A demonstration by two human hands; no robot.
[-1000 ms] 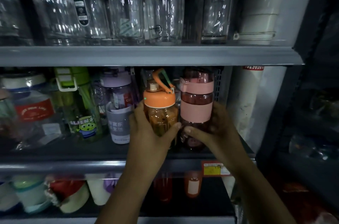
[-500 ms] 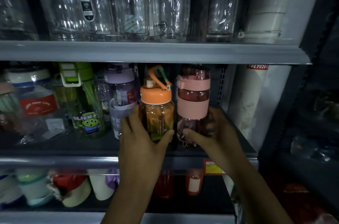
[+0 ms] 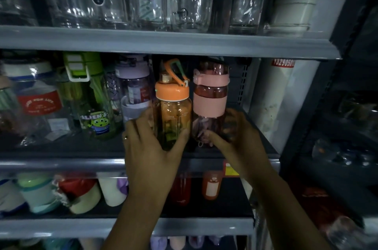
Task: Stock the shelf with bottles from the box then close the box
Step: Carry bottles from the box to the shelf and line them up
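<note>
Two grips, each curled round one bottle: the left grip (image 3: 149, 147) wraps thumb and fingers about the lower body of the orange-lidded amber clear plastic bottle (image 3: 173, 114), and the right grip (image 3: 239, 139) clasps the base of the pink-banded clear plastic bottle (image 3: 210, 98). Both bottles stand upright, side against side, at the frame's centre on the grey metal middle shelf (image 3: 61, 162). Left of them stand one purple-lidded bottle (image 3: 134, 86), just behind the left fingers, and one green-lidded alien-print bottle (image 3: 96, 106); one white pipe (image 3: 272, 102) rises at right.

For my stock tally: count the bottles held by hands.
2: the orange-lidded bottle in the left hand; the pink-banded bottle beside it in the right hand, both on the middle shelf.
</note>
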